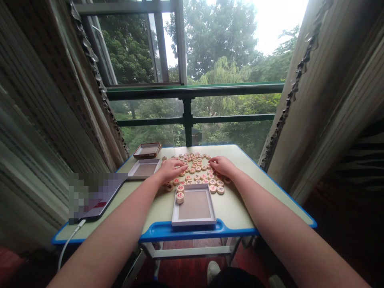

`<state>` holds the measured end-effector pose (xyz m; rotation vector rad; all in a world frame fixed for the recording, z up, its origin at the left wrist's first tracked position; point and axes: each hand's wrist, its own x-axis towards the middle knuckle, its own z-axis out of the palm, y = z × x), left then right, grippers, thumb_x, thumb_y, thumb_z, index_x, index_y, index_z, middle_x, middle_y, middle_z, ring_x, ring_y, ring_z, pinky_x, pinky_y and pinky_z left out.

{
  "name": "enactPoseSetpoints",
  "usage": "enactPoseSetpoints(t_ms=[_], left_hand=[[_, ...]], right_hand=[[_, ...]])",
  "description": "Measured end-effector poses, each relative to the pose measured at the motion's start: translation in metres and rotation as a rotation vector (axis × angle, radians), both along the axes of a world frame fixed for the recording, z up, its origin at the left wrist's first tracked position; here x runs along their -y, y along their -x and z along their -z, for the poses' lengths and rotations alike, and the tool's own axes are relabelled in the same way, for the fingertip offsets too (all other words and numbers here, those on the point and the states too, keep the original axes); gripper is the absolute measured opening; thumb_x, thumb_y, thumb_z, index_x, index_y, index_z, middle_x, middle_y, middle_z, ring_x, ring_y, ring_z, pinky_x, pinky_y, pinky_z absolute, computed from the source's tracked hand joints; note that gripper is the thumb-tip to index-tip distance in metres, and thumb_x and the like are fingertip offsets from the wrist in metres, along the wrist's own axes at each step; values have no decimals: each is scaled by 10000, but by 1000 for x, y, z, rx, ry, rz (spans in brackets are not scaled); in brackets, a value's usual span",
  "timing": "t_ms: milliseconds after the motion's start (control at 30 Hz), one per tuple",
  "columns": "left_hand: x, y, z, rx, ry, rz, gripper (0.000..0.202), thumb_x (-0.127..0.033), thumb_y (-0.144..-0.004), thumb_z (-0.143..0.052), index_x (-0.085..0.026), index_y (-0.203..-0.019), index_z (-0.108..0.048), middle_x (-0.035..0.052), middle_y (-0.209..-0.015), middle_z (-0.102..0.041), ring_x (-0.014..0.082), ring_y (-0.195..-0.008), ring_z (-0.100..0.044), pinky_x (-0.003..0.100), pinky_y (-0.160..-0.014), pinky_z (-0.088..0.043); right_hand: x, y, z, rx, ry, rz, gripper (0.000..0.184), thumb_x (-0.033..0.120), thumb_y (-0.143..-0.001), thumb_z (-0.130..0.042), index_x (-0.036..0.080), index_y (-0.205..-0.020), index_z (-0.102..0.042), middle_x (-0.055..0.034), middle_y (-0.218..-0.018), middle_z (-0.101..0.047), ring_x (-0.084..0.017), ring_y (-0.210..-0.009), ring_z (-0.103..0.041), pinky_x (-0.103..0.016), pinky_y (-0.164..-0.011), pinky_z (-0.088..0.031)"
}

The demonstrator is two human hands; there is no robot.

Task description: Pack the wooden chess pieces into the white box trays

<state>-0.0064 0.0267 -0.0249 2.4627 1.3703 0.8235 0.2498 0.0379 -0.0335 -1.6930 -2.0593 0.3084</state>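
Note:
Many round wooden Chinese chess pieces (197,177) with red or dark characters lie loosely spread over the pale table (240,160). My left hand (171,169) reaches over the left side of the spread, fingers stretched and thumb apart, touching the pieces there. At the right side my right hand (222,165) has its fingers bent together on a piece at the edge of the spread. Nearest me is a shallow white-rimmed box tray (195,204). In its left back corner sit a red-marked piece (180,188) and a short stack of pieces (180,197).
A second shallow tray (144,169) and a brown-edged box (147,150) stand at the table's left back. A laptop-like device (102,200) with a white cable (70,236) lies at the left edge. Curtains (288,100) flank the window and green railing (187,120).

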Motion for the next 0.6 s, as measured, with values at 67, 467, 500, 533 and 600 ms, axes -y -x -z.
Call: enactPoseSetpoints(t_ms=[67, 467, 500, 533, 600], left_hand=[[-1, 0, 0, -5, -19, 7, 401, -511, -767, -473, -205, -832, -723, 51, -950, -690, 224, -976, -585, 338, -919, -403], [-5, 1, 2, 45, -24, 46, 388, -512, -745, -507, -184, -759, -715, 64, -923, -688, 218, -919, -602, 329, -860, -441], [-4, 0, 2, 47, -23, 45, 382, -506, -746, -508, -185, -757, -715, 63, -920, -689, 218, -921, -600, 328, -861, -440], [-3, -1, 2, 46, -22, 46, 376, -500, -746, -509, -186, -756, -715, 62, -916, -690, 218, -922, -599, 327, -862, -438], [-1, -2, 2, 40, -17, 55, 367, -494, -743, -515, -187, -751, -714, 60, -907, -691, 217, -925, -597, 321, -864, -436]], right_hand=[[2, 1, -1, -59, 42, 28, 281, 278, -803, -518, 203, -1030, -667, -37, -824, -682, -104, -559, -584, -197, -578, -444], [13, 3, -16, -219, 200, 51, 365, 124, -716, -545, 161, -1066, -642, -47, -814, -680, -74, -500, -535, -163, -447, -412], [12, 1, -16, -201, 225, 58, 327, 128, -708, -556, 151, -1017, -661, -45, -756, -675, -76, -480, -532, -170, -448, -415], [12, -1, -16, -195, 240, 65, 293, 134, -703, -567, 145, -976, -671, -45, -727, -670, -75, -462, -527, -176, -447, -418], [11, -4, -14, -236, 233, 77, 255, 153, -703, -590, 143, -945, -668, -55, -766, -671, -70, -444, -524, -184, -440, -428]])
